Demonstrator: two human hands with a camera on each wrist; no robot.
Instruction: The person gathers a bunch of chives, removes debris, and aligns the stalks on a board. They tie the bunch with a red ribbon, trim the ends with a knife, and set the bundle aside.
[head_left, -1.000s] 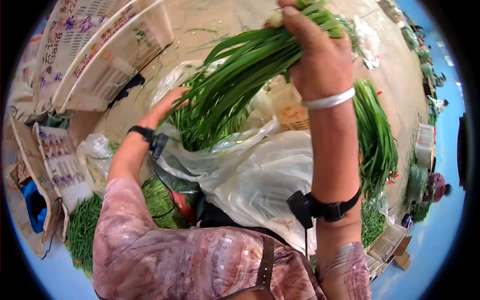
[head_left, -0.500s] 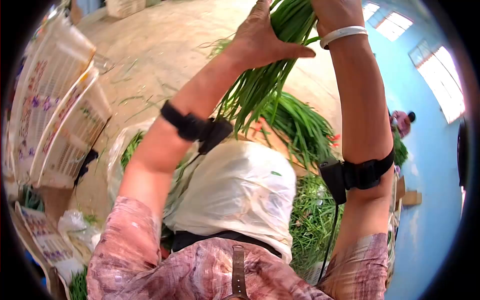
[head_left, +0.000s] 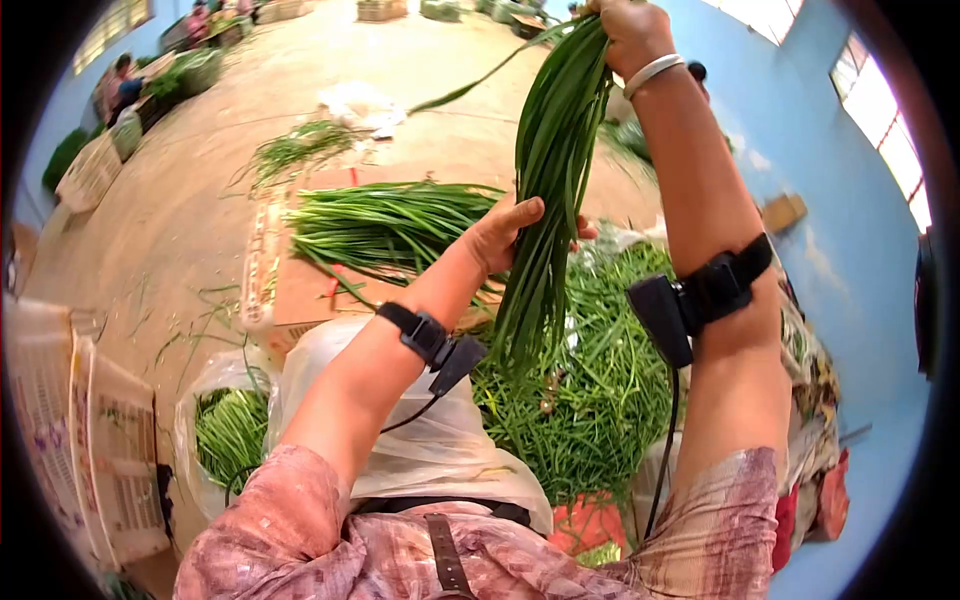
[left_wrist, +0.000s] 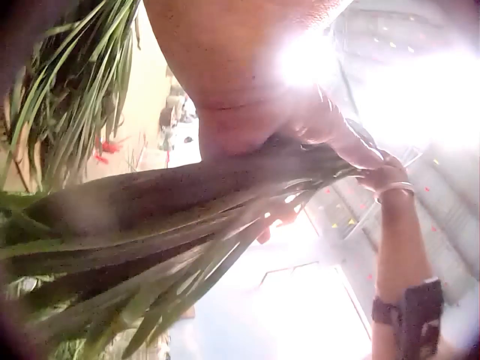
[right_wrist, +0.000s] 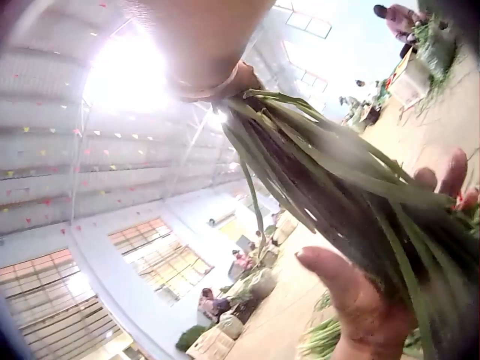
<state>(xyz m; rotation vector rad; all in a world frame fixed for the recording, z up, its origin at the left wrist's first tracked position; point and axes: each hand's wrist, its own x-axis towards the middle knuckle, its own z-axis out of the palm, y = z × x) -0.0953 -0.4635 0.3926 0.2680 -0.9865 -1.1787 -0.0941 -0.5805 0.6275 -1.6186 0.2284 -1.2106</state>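
At the top of the head view, my right hand (head_left: 637, 38) grips a bunch of garlic chives (head_left: 560, 150) by its upper end, and the long flat leaves hang down. Partway down them, my left hand (head_left: 500, 235) lies around the leaves, thumb on one side and fingertips on the other. The right wrist view shows that thumb (right_wrist: 330, 274) held out straight, away from the leaves. One long leaf (head_left: 470, 92) sticks out leftward from the top of the bunch. Another bunch of chives (head_left: 390, 225) lies on cardboard (head_left: 300, 300) to the left.
Below the hanging leaves spreads a heap of loose green leaves (head_left: 590, 400). White plastic sheeting (head_left: 430, 430) covers my lap. A plastic bag of greens (head_left: 230, 430) and upright white crates (head_left: 110, 450) stand at left. Other people (head_left: 122, 85) sit far back.
My left hand has come up from the greens at lower left to the bunch, then down along its leaves. The right hand kept its grip while the bunch swung to hang more upright. The head view turned.
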